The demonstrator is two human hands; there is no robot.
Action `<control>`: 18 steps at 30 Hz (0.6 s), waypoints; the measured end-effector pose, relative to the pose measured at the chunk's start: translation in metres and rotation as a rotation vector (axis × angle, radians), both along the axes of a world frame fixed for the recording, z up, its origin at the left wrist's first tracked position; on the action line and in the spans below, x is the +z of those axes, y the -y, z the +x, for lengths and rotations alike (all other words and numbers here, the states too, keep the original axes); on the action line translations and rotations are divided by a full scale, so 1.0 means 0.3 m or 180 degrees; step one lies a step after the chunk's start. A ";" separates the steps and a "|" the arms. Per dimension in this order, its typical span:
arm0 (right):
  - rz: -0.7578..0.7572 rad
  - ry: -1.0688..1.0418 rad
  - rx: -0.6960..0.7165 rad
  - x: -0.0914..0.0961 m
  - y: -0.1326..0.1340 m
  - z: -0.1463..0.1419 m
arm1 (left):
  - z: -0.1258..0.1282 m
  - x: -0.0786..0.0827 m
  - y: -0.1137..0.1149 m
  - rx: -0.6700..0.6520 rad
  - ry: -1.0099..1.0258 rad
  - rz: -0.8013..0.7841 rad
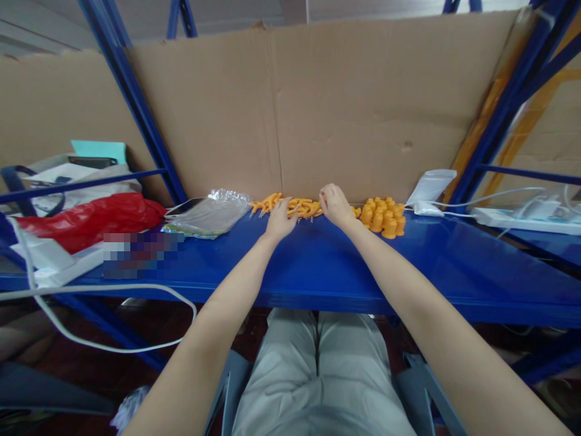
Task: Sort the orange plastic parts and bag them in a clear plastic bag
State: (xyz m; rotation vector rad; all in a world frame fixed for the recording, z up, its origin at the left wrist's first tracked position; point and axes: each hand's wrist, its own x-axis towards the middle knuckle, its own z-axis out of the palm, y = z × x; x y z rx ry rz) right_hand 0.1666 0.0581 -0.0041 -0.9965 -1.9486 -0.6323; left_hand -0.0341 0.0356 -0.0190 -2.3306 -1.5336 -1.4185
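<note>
A row of slim, curved orange pieces (306,207) with small silvery ends lies along the back of the blue shelf. My left hand (280,220) rests at this row, thumb and fingers apart, touching the pieces. Just to its right is my right hand (334,204), its fingers curled together in front of the cardboard; whatever they may pinch is hidden. Beside my right wrist stands a cluster of orange cup-shaped pieces (384,215), several of them packed close together.
A clear plastic bag (209,213) lies left of the row, near a red bag (100,219). White power strips (526,219) and cables sit at both sides. Behind rises a cardboard wall (354,109) between blue posts. The blue shelf (318,266) ends just before my lap.
</note>
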 end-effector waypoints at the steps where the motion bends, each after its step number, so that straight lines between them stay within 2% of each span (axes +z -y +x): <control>1: 0.0021 0.0070 0.0074 0.002 0.008 -0.015 | 0.001 0.001 -0.001 -0.0086 -0.0016 -0.0019; 7: -0.0177 0.0346 0.0124 0.032 0.079 -0.095 | 0.031 0.013 0.042 -0.0833 -0.0475 -0.0640; 9: -0.0320 0.0472 0.0113 0.043 0.104 -0.104 | 0.037 0.018 0.063 -0.0920 -0.0562 -0.0849; 14: -0.0468 0.0624 0.0204 0.061 0.140 -0.099 | 0.040 0.027 0.081 -0.0768 -0.0371 -0.1225; 18: -0.0525 0.0574 0.0068 0.068 0.145 -0.092 | 0.030 0.039 0.066 -0.0325 -0.0041 -0.0982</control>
